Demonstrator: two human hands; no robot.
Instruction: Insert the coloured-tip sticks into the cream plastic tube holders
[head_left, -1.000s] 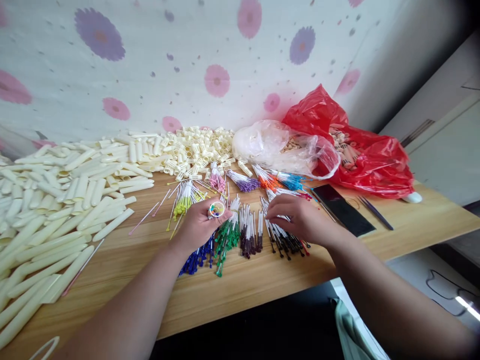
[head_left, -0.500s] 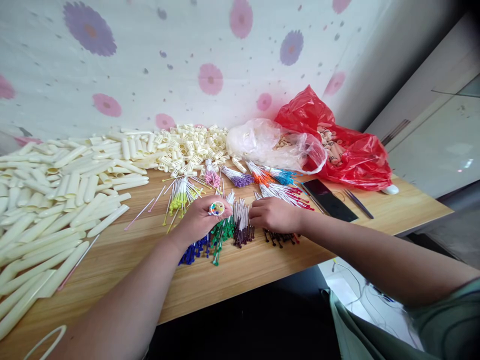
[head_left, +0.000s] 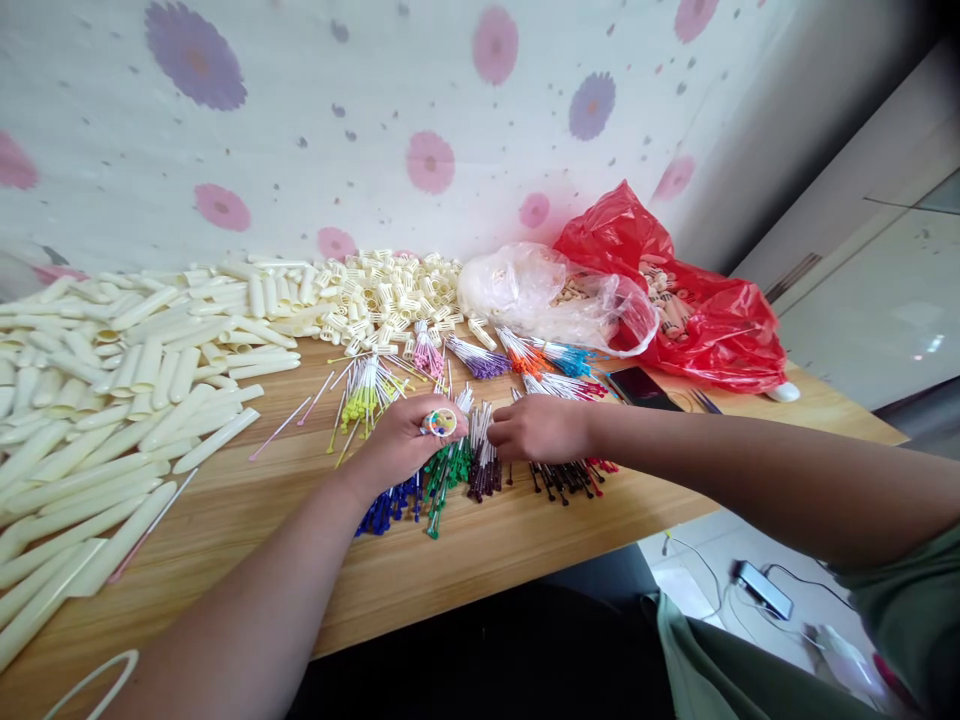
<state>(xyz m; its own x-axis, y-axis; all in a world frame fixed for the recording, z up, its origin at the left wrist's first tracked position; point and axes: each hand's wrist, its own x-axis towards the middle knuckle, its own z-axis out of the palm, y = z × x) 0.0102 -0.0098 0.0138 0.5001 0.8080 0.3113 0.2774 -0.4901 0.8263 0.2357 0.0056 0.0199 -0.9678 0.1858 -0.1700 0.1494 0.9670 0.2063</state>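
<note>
My left hand [head_left: 405, 440] is closed around a short white tube [head_left: 439, 423], its round opening turned up and several coloured ends showing inside. My right hand [head_left: 541, 428] has its fingers pinched together beside the brown-ended pen refills [head_left: 486, 478]. A single brown end shows just below those fingertips; whether they grip it I cannot tell. Green-ended refills [head_left: 448, 475] and blue-ended refills [head_left: 390, 505] lie under and in front of my left hand. Black-ended refills [head_left: 559, 480] lie partly beneath my right hand. Yellow-ended refills [head_left: 361, 395] fan out behind the left wrist.
Cream pen barrels [head_left: 150, 370] cover the table's left side, with slotted cream pieces [head_left: 397, 295] behind. Pink [head_left: 427, 358], purple [head_left: 480, 360], orange [head_left: 523, 355] and light blue refills [head_left: 566, 358] lie farther back. A clear bag [head_left: 510, 290], red bag [head_left: 739, 330] and phone [head_left: 641, 388] are rightward.
My right hand has shifted slightly left towards the brown-ended refills, and a single brown end now shows below its fingers. The tube in my left hand has tilted a little. The view has shifted slightly.
</note>
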